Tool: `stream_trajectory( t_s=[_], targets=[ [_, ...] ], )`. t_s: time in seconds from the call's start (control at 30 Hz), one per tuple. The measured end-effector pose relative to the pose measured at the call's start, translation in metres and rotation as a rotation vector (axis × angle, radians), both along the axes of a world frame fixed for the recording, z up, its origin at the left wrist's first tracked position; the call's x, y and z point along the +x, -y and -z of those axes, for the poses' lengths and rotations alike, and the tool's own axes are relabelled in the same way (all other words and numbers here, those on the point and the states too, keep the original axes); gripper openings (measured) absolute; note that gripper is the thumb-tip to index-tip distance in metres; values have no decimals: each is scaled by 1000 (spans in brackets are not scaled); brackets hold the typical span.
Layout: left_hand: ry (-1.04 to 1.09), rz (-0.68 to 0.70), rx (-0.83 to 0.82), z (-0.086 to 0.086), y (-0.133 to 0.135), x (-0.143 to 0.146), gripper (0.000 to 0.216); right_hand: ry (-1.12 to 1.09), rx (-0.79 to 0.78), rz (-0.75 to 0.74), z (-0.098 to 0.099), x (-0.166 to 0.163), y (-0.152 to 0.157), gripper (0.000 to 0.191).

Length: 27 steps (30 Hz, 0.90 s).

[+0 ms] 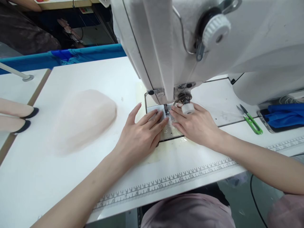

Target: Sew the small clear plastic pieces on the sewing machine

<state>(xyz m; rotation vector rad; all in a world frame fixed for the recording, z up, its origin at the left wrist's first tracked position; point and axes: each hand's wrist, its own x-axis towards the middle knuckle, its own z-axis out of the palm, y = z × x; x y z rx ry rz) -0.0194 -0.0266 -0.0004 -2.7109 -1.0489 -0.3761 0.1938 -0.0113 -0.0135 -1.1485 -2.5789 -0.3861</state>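
Note:
My left hand (140, 133) lies flat on the white sewing table (71, 177), fingers spread, its tips pressing a small sheer piece of fabric (169, 122) onto the metal needle plate (152, 110). My right hand (196, 125) presses the same piece from the right, fingers pointing at the presser foot (166, 110). A white thimble-like ring (188, 109) sits on one right finger. The white sewing machine head (180, 41) rises directly above both hands.
A pile of pale pink sheer fabric (83, 118) lies to the left. Green thread snips (251, 120) and a phone under blue cloth (282, 118) lie at the right. A printed ruler (171, 180) runs along the front edge. Another person's feet in dark shoes (27, 118) show at far left.

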Motion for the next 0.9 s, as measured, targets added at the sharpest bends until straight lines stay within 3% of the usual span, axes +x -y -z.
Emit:
stream_trajectory(
  t_s=[0.23,0.4,0.63,0.9],
  targets=[
    [-6,0,73,5,-5,-1,36,-22,-4,-19,1,2,-2,28],
    [11,12,98,5,-3,-1,37,-123,56,-150,0,6,-2,23],
    [95,23,93,7,3,1,37,-141,-89,-207,-5,9,2,31],
    [68,53,156,6,8,2,29,-129,142,-223,-2,6,-3,22]
  ],
)
